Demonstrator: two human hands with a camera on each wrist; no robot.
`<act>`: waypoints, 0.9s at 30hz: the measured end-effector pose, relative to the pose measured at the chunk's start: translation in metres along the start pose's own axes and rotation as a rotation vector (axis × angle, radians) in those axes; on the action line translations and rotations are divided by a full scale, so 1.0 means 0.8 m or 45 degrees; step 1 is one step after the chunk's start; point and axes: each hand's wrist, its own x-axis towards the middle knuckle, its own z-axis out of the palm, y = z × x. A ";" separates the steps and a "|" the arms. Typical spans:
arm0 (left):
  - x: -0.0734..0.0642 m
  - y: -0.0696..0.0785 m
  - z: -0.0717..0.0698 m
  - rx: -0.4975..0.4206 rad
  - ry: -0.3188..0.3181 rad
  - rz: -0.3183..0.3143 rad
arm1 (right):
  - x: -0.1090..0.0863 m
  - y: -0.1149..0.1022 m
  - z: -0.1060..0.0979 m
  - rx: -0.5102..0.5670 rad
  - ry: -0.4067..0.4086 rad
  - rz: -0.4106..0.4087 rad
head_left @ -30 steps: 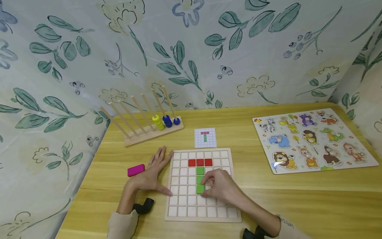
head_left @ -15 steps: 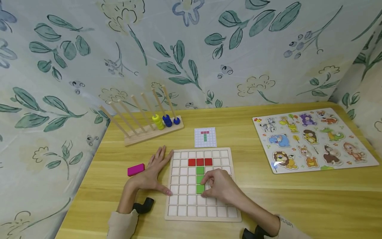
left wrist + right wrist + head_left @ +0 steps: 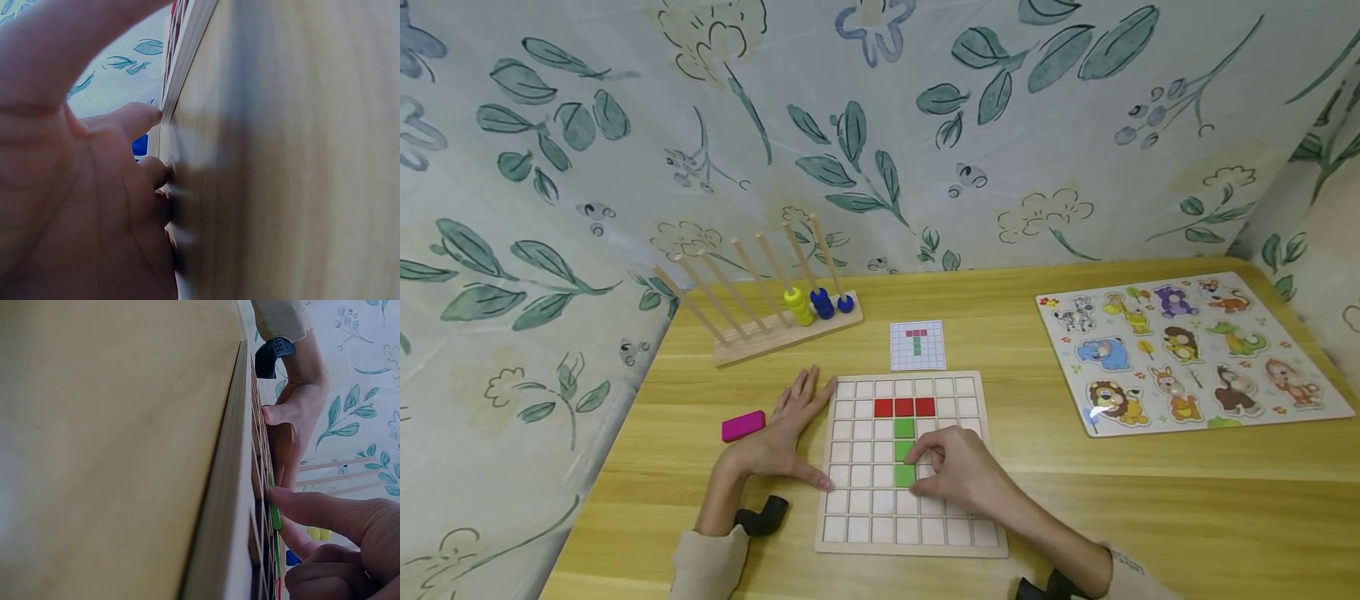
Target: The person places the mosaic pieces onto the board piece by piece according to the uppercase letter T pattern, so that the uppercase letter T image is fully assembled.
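Note:
A wooden grid board (image 3: 912,551) lies in front of me, with three red tiles (image 3: 904,407) in a row and three green tiles (image 3: 904,428) in a column below. My right hand (image 3: 964,472) has thumb and index finger at opposite edges of the lowest green tile (image 3: 904,476), pinching it; the right wrist view shows this green tile (image 3: 275,509) between the two fingertips. Fingers spread, my left hand (image 3: 781,439) rests flat on the table, its thumb and index fingertip against the board's left edge. In the left wrist view, the left hand (image 3: 94,187) sits beside the board's side.
A pattern card (image 3: 917,360) with a red and green T lies behind the board. At back left stands a peg rack (image 3: 752,350) with yellow and blue beads. A magenta block (image 3: 742,426) lies left of my left hand. An animal puzzle board (image 3: 1195,383) lies at right.
The view shifts very slightly. Both hands stay in place, and the tiles look the same.

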 end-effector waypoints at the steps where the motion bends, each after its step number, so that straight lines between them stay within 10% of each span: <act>1: 0.000 0.000 0.000 0.001 -0.001 0.000 | 0.000 0.000 0.000 0.008 0.001 0.003; 27: 0.000 -0.003 0.002 0.005 0.007 0.003 | 0.003 0.009 -0.001 0.144 -0.037 0.032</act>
